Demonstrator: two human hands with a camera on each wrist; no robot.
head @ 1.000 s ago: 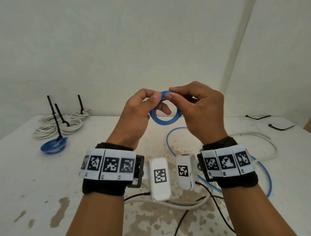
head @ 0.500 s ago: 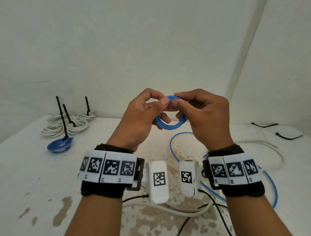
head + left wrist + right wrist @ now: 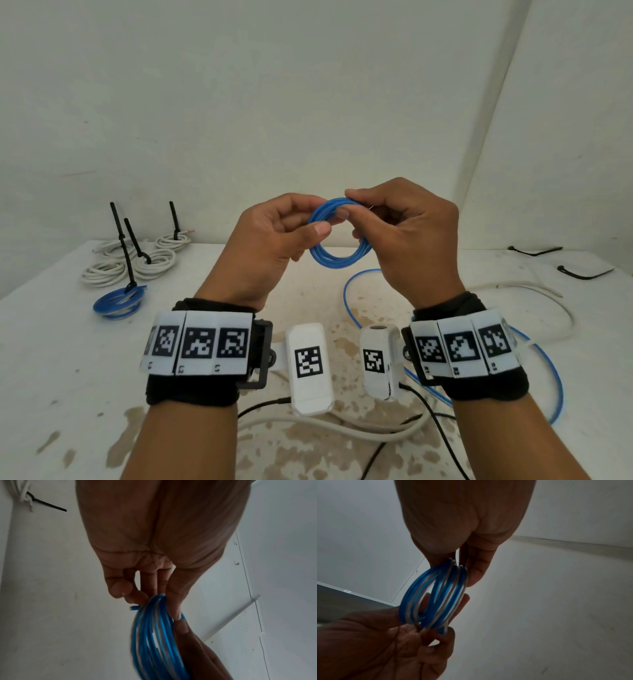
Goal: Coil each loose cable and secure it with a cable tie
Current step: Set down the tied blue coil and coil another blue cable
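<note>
Both hands hold a small coil of blue cable (image 3: 337, 257) up above the table. My left hand (image 3: 274, 236) pinches its left side between thumb and fingers; my right hand (image 3: 404, 233) pinches its top with thumb and forefinger. The coil's several turns show close up as blue cable (image 3: 152, 635) in the left wrist view and as blue cable (image 3: 435, 596) in the right wrist view. A cut end (image 3: 133, 607) sticks out by my left fingers. The cable's loose tail (image 3: 347, 291) runs down to the table and loops right past my right wrist.
At the back left lie white cable coils (image 3: 137, 263) and a blue coil (image 3: 118, 301), each bound with a black tie. Two loose black ties (image 3: 534, 251) lie at the back right. A loose white cable (image 3: 342, 428) curves under my wrists on the stained table (image 3: 51, 377).
The coil has grown by another turn and my right thumb and forefinger have shifted to its top. The view has tilted slightly; both hands stay raised at the same place.
</note>
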